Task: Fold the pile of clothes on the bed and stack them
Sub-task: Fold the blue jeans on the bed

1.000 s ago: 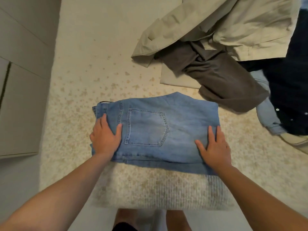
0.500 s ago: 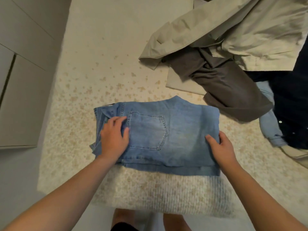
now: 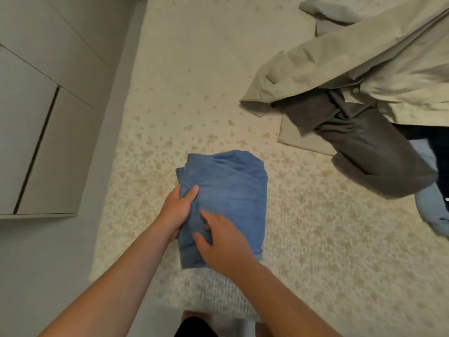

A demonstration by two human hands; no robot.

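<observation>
Folded blue jeans (image 3: 233,190) lie near the front edge of the bed (image 3: 194,81), now a narrow bundle. My left hand (image 3: 178,210) grips the bundle's left edge, thumb on top and fingers underneath. My right hand (image 3: 222,244) rests on the near left part of the jeans with fingers spread over the denim. A pile of unfolded clothes sits at the right: a beige garment (image 3: 352,69), a dark grey garment (image 3: 369,152), a dark navy item (image 3: 437,147) and a light blue item (image 3: 430,210).
The bedcover is cream with tan speckles. Grey cabinet doors (image 3: 36,117) and floor lie left of the bed. A pale grey cloth (image 3: 328,10) lies at the far top right. My legs show below the bed's front edge.
The jeans were folded in half, right side over left, hiding the back pocket. My right hand crossed from the right edge to the left part. My left hand now grips the left edge.
</observation>
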